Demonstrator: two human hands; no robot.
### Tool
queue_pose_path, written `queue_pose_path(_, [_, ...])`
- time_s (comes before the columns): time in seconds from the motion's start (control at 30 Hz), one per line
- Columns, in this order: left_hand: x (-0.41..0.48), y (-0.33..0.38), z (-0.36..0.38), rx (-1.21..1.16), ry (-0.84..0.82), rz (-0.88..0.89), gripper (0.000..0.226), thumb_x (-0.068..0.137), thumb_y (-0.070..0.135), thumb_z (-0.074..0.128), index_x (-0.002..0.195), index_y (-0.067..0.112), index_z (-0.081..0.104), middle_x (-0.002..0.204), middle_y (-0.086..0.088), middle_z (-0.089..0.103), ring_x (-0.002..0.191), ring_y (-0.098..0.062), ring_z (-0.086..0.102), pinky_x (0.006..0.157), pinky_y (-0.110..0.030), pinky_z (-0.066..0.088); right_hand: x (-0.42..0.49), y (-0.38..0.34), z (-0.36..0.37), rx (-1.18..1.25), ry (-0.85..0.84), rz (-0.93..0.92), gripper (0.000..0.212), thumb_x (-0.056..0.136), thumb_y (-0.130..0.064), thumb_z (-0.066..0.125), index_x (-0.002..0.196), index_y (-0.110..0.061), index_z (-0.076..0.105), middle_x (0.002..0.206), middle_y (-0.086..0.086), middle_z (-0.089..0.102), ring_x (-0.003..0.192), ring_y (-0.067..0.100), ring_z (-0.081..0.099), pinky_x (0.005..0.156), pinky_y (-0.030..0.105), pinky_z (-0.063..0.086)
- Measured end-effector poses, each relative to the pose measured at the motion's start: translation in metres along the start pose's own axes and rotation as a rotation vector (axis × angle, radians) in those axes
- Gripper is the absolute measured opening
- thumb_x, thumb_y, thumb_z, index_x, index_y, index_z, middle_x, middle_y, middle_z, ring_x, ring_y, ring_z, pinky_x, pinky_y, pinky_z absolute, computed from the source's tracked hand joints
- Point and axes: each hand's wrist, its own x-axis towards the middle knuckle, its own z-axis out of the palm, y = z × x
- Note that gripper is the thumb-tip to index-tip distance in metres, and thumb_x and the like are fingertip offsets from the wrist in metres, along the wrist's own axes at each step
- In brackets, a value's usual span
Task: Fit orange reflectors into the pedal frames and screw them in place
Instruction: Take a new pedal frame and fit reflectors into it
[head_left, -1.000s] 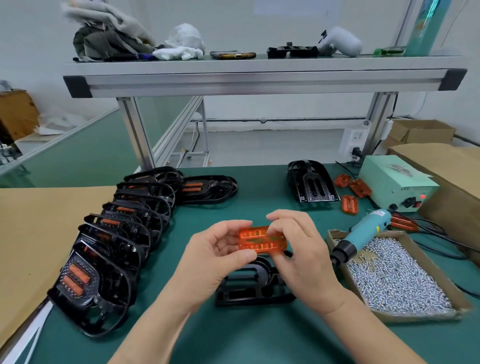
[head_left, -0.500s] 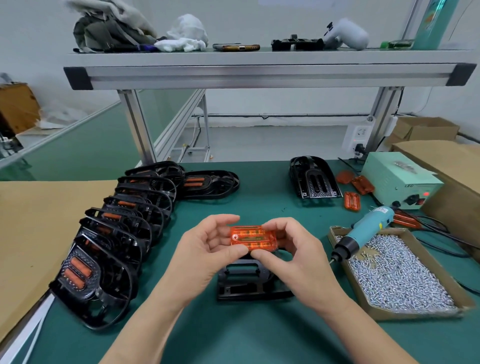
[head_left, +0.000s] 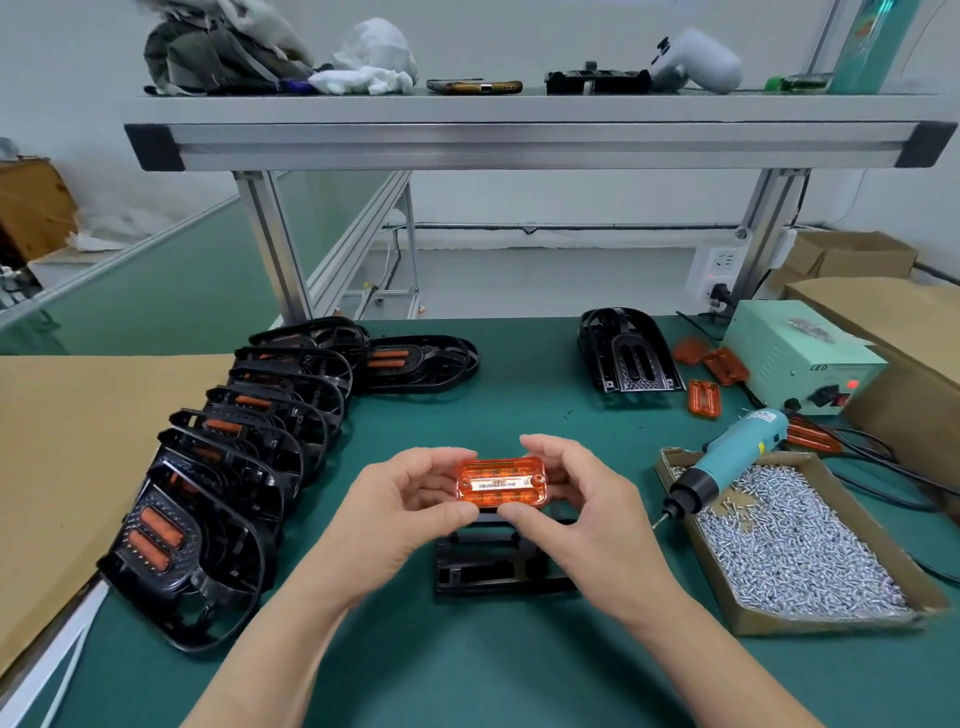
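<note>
Gripping the orange reflector (head_left: 502, 481) at its two ends, the left hand (head_left: 400, 512) and right hand (head_left: 582, 514) pinch it between curled fingers and thumbs, level, directly above the black pedal frame (head_left: 493, 564) lying on the green table (head_left: 467, 665).

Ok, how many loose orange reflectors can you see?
5. One reflector held by left hand and right hand; three beside the green power box; one behind the screwdriver, partly hidden. More may be hidden.
</note>
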Motion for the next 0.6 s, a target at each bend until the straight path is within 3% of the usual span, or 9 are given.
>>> queue_pose_path(0.2, [0.001, -0.014, -0.007, 0.261, 0.025, 0.07, 0.045, 0.079, 0.009, 0.082, 0.114, 0.035, 0.072, 0.11, 0.015, 0.067, 0.108, -0.007, 0.061, 0.094, -0.018, 0.042, 0.002, -0.001, -0.003, -0.157, -0.07, -0.028, 0.042, 0.078, -0.017, 0.085, 0.115, -0.028, 0.07, 0.108, -0.017, 0.065, 0.099, 0.004, 0.063, 0.086, 0.012, 0.046])
queue_pose_path(0.33, [0.002, -0.025, -0.01, 0.284, 0.031, 0.047, 0.039, 0.084, 0.016, 0.079, 0.116, 0.036, 0.07, 0.113, 0.023, 0.065, 0.111, 0.0, 0.058, 0.094, -0.014, 0.039, 0.007, 0.003, -0.002, -0.278, -0.116, -0.002, 0.036, 0.078, -0.024, 0.085, 0.11, -0.028, 0.071, 0.105, -0.017, 0.055, 0.098, -0.002, 0.053, 0.084, 0.008, 0.036])
queue_pose_path(0.47, [0.0, -0.039, -0.014, 0.191, 0.181, 0.016, 0.034, 0.094, 0.006, 0.065, 0.108, 0.036, 0.075, 0.113, 0.012, 0.069, 0.108, -0.004, 0.061, 0.094, -0.022, 0.043, 0.01, 0.011, 0.002, -0.407, -0.169, 0.033, 0.035, 0.079, -0.033, 0.083, 0.111, -0.029, 0.07, 0.11, -0.02, 0.049, 0.111, -0.002, 0.037, 0.089, 0.003, 0.028])
queue_pose_path(0.6, [-0.004, -0.052, -0.012, 0.17, 0.234, -0.005, 0.034, 0.092, 0.003, 0.066, 0.09, 0.034, 0.079, 0.105, 0.007, 0.069, 0.096, -0.016, 0.063, 0.085, -0.017, 0.046, 0.012, 0.015, 0.004, -0.445, -0.212, 0.088, 0.034, 0.078, -0.036, 0.083, 0.109, -0.029, 0.072, 0.123, -0.02, 0.045, 0.121, 0.002, 0.027, 0.091, 0.001, 0.022])
